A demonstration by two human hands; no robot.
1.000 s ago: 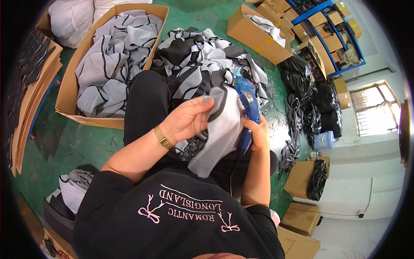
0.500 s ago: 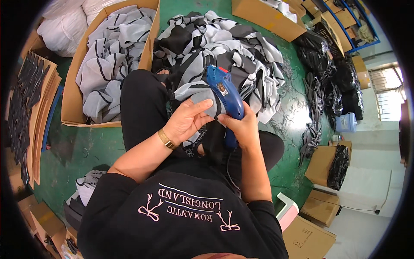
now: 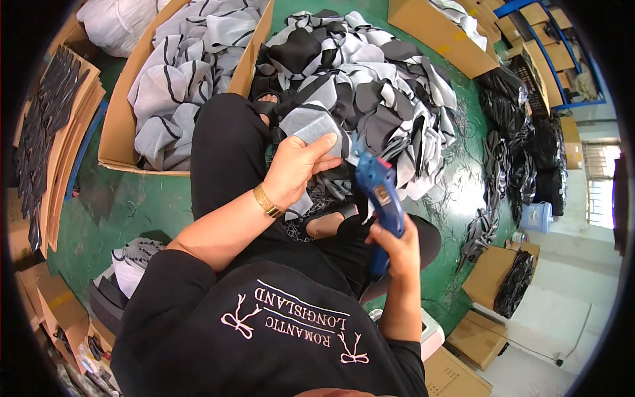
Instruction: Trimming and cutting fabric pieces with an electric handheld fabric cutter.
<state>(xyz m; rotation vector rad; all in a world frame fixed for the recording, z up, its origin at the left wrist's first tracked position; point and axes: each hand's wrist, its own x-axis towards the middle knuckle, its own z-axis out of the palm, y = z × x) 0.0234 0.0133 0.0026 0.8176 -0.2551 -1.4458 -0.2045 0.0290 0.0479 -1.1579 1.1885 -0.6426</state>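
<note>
My left hand [image 3: 299, 169] pinches a light grey fabric piece [image 3: 313, 124] with a black band along its edge, between thumb and fingers. In my right hand [image 3: 401, 246] are blue electric scissors [image 3: 390, 202], gripped by the handle. Their head points up and to the left, close to the fabric's black edge and the left fingertips. Whether the blades touch the cloth I cannot tell. Beyond both hands lies a heap of grey, black and white fabric pieces [image 3: 423, 119], spread over the floor.
A large cardboard box [image 3: 254, 56] of grey fabric stands left of the heap, another box [image 3: 446, 40] beyond it. Thin offcuts lie scattered on the green floor [image 3: 142, 205]. Black plastic bags [image 3: 506, 106] and a light blue bucket [image 3: 536, 217] stand at the right. Stacked cardboard sheets [image 3: 76, 126] stand far left.
The electric scissors, in my right hand, have moved back toward me and to the right, away from my left hand. My left hand still holds the fabric, slightly farther forward. The whole view has shifted.
</note>
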